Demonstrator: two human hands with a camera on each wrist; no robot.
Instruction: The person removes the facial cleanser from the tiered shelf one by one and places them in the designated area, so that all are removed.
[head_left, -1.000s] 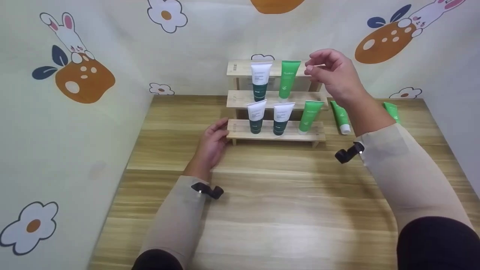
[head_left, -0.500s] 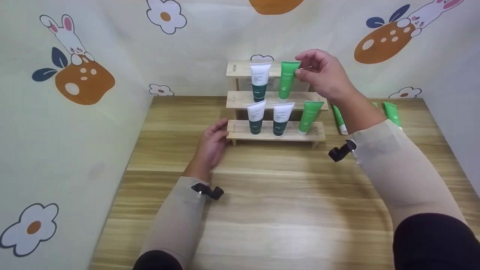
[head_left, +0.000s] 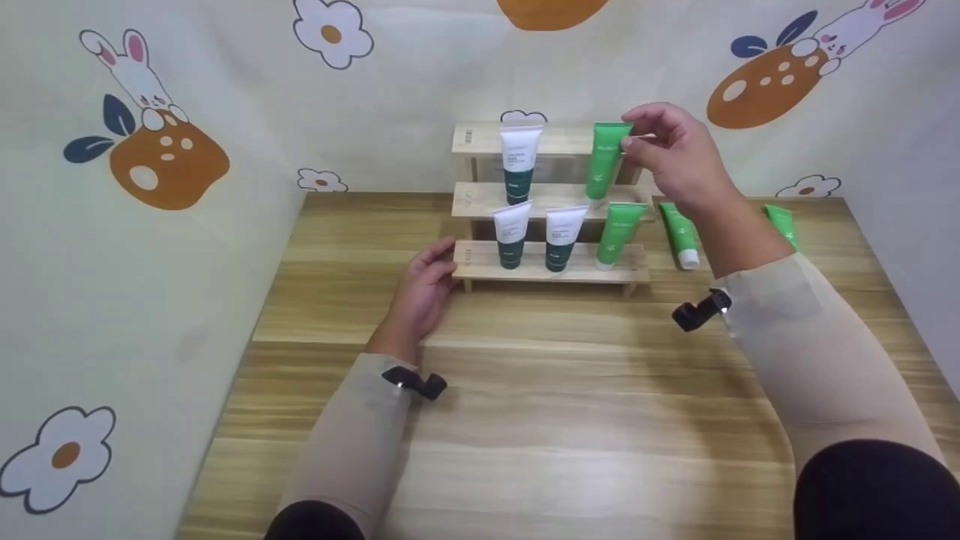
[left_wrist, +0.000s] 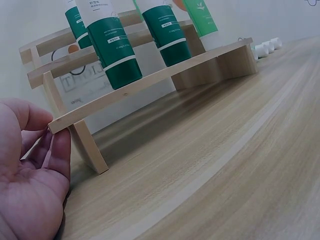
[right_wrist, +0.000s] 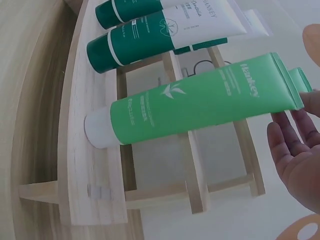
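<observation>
My right hand (head_left: pixel 679 161) pinches the upper edge of a green tube (head_left: pixel 604 161) that stands cap-down on the middle step of a wooden three-step rack (head_left: pixel 476 255). On that step's left stands a white and dark green tube (head_left: pixel 520 161). My left hand (head_left: pixel 422 289) holds the left end of the lowest step; in the left wrist view its thumb and fingers (left_wrist: pixel 62 150) pinch the board's corner. Two white and dark green tubes (head_left: pixel 512 234) and another green tube (head_left: pixel 621 234) stand on the lowest step. The right wrist view shows that front green tube (right_wrist: pixel 185 102) covering most of the held one.
Right of the rack, green tubes (head_left: pixel 681 236) lie on the wood-grain table (head_left: pixel 525 420), partly behind my right forearm. A printed cloth backdrop (head_left: pixel 405 97) rises close behind the rack and along both sides.
My right hand first moved left to the green tube on the middle step and took hold of it. Tube and hand then shifted right along the step. The left hand stayed put.
</observation>
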